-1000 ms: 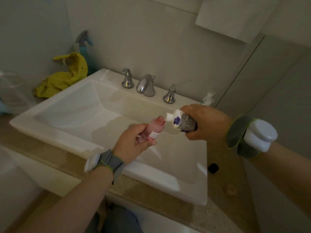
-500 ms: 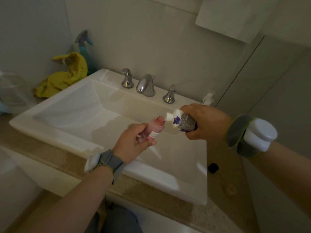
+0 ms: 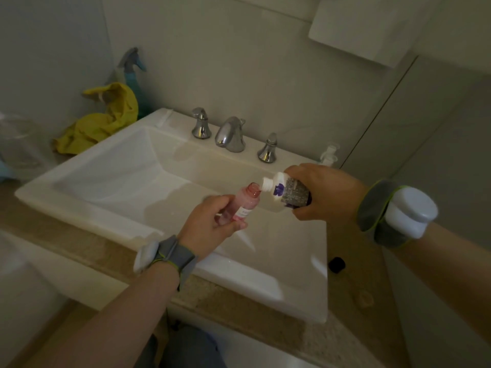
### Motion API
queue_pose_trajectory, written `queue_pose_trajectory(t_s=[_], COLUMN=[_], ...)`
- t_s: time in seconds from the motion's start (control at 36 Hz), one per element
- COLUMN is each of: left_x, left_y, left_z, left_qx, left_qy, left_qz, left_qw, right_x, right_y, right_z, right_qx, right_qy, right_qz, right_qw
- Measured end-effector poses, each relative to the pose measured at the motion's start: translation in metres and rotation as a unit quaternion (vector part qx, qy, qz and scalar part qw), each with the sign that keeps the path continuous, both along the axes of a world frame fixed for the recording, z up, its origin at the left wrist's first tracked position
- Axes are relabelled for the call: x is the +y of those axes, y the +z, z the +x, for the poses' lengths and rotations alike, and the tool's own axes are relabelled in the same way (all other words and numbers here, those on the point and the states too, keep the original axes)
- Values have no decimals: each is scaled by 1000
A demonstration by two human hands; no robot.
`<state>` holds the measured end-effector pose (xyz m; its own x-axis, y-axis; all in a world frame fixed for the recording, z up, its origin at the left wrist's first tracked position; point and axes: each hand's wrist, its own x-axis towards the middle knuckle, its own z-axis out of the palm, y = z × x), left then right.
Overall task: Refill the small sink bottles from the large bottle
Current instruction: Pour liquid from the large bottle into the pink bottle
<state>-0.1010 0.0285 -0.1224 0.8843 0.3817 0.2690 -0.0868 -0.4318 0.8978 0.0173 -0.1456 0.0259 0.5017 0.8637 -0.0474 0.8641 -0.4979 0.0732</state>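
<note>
Both hands work above the basin of the white sink (image 3: 79, 211), each wrist carrying a grey strap with a white device. Left hand (image 3: 210, 224): fingers and thumb curled round the lower body of the small pink bottle (image 3: 245, 204), which is held uncapped and tilted, its open mouth pointing up and to the right. Right hand (image 3: 324, 193): closed round the base half of the large white bottle (image 3: 287, 193), which bears a purple and grey label and is held almost horizontal. Its white nozzle sits at the rim of the pink bottle's mouth; contact between the two cannot be confirmed. Flow of liquid is not discernible.

A beige stone countertop (image 3: 239, 301) surrounds the sink. A small black cap (image 3: 337, 264) lies on it just beside the sink's right edge.

On the rear deck of the sink stand a chrome faucet (image 3: 229, 134) and two chrome handles, one on each side. A clear pump dispenser (image 3: 329, 155) stands at the rear right corner, partly hidden behind the right hand. At the rear left, a crumpled yellow cloth (image 3: 101, 123) lies on the countertop, with a teal spray bottle (image 3: 132, 67) upright behind it against the wall.
</note>
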Motion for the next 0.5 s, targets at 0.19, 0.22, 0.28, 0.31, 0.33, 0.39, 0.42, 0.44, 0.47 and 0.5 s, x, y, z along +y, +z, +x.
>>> queue_pose_trajectory(t_s=[0.19,0.22,0.28,0.31,0.33,0.39,0.42,0.44,0.47,0.5], left_x=[0,0,0,0,0,0,0,0,-1,-1], left_y=[0,0,1,1,1,1,1,1,1,1], left_z=[0,0,0,0,-1,-1,-2,-2,-1,-1], left_qx=[0,1,2,1,0,-4,-5,-6,-6,-6], left_qy=[3,3,2,2,3,3,4,3,3,3], left_qz=[1,2,7,8,7,-1,-2,-1,-1,-2], left_qw=[1000,1000,1000,1000,1000,1000,1000,1000,1000,1000], right_x=[0,0,0,0,0,0,0,0,0,1], right_y=[0,0,0,0,0,-1,-1,-1,-1,-1], right_z=[-1,-1,-1,-1,-1,-1,0,0,0,0], right_qx=[-3,-2,0,0,0,-2,-4,-5,-6,-7], right_qy=[-1,-1,-2,-2,-2,-2,-1,0,0,1], right_qz=[-2,-2,-1,-1,-1,-1,0,0,-1,-1], right_qw=[1000,1000,1000,1000,1000,1000,1000,1000,1000,1000])
